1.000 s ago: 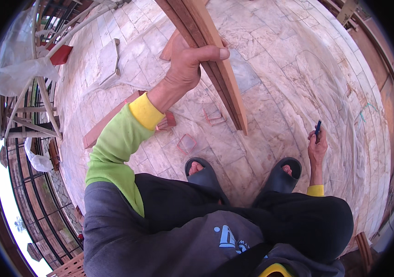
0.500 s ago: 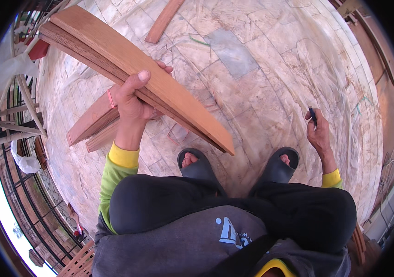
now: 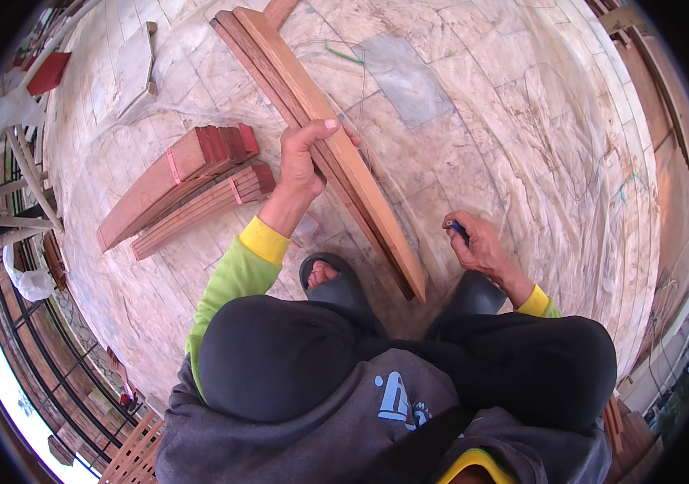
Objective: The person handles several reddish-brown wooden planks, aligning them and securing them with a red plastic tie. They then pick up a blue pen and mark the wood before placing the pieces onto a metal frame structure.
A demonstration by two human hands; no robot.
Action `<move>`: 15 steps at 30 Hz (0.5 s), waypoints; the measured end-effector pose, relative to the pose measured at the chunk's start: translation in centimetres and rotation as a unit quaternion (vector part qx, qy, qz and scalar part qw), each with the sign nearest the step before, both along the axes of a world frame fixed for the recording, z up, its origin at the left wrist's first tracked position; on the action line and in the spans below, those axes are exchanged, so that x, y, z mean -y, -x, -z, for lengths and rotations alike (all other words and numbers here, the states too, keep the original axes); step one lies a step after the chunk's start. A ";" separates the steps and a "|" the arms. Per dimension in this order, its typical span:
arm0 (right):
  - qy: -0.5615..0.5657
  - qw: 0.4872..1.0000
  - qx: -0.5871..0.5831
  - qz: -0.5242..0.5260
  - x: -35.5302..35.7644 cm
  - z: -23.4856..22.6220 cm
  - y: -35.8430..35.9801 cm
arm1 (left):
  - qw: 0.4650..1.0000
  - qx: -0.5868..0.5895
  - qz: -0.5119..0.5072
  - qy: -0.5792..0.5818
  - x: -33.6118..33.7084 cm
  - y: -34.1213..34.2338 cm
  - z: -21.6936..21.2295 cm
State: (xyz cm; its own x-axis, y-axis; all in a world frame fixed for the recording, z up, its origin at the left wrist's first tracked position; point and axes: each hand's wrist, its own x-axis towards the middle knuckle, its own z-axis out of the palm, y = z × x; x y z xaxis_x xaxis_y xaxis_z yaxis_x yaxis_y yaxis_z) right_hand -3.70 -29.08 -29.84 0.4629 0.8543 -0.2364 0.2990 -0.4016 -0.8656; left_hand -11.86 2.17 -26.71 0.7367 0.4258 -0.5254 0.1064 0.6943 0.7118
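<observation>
Wooden boards [image 3: 352, 179] fill the left hand [image 3: 301, 165]; the right hand [image 3: 482, 244] grips a blue tool [image 3: 459, 231].

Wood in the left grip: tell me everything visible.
The wooden strips lie lengthwise together: one lighter, smooth-looking orange-brown, beside darker, redder-brown wood; exact count unclear. Long and narrow, they slant from upper left to lower right, the near end between the two dark sandals in this view. The left grip closes round them near mid-length, thumb on top. Whether either end rests on anything can't be told.
</observation>
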 end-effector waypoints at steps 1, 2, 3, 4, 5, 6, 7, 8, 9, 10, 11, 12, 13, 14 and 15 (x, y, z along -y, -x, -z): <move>0.029 0.999 -0.017 -0.002 -0.1 0.0 -0.5 | 1.000 0.003 -0.018 -0.002 0.3 0.5 -0.1; 0.058 0.998 -0.035 -0.004 -0.3 0.0 -1.1 | 1.000 0.018 -0.021 0.000 0.6 1.2 -0.3; 0.040 0.999 0.004 -0.030 -0.3 -0.3 -2.2 | 0.999 0.034 -0.024 0.003 0.9 2.0 -0.8; 0.022 0.997 0.042 -0.056 -0.3 -0.6 -3.6 | 0.998 0.049 -0.027 0.005 1.0 2.8 -1.5; 0.003 0.993 0.080 -0.083 -0.5 -1.0 -5.0 | 0.998 0.057 -0.013 -0.014 0.8 3.6 -2.3; 0.010 0.989 0.101 -0.108 -1.2 -1.3 -6.4 | 0.997 0.059 -0.031 -0.036 0.7 4.5 -3.0; 0.021 0.983 0.121 -0.135 -1.9 -2.1 -7.8 | 0.995 0.061 -0.049 -0.055 0.8 5.4 -3.6; 0.034 0.976 0.144 -0.161 -2.8 -2.7 -9.3 | 0.993 0.066 -0.068 -0.071 0.7 6.3 -3.7; 0.040 0.964 0.166 -0.204 -4.2 -3.7 -10.6 | 0.996 0.060 -0.042 -0.044 0.1 7.7 -3.6; 0.047 0.949 0.188 -0.247 -6.1 -4.8 -11.3 | 0.996 0.063 -0.055 -0.044 -0.1 8.8 -3.7; 0.056 0.933 0.211 -0.287 -7.8 -5.2 -11.7 | 0.995 0.068 -0.065 -0.041 -0.1 9.7 -3.7; 0.074 0.908 0.240 -0.336 -9.6 -4.9 -11.8 | 0.994 0.076 -0.073 -0.038 0.1 10.4 -3.8; 0.090 0.879 0.268 -0.383 -11.7 -4.5 -11.9 | 0.993 0.085 -0.080 0.010 0.5 10.9 -4.3; 0.083 0.872 0.286 -0.388 -13.9 -3.7 -11.3 | 0.991 0.095 -0.090 0.004 0.6 11.3 -4.2; 0.079 0.865 0.302 -0.392 -15.8 -2.6 -10.3 | 0.990 0.103 -0.097 0.000 0.7 11.6 -4.0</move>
State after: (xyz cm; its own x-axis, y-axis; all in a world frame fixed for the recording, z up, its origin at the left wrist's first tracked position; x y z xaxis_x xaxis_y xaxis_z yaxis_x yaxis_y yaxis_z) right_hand 6.56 -13.25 -27.22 -0.1652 0.9408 -0.2959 0.9121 0.0316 -0.4088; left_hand -23.45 1.52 -22.72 0.7328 0.5699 -0.3717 -0.1769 0.6871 0.7047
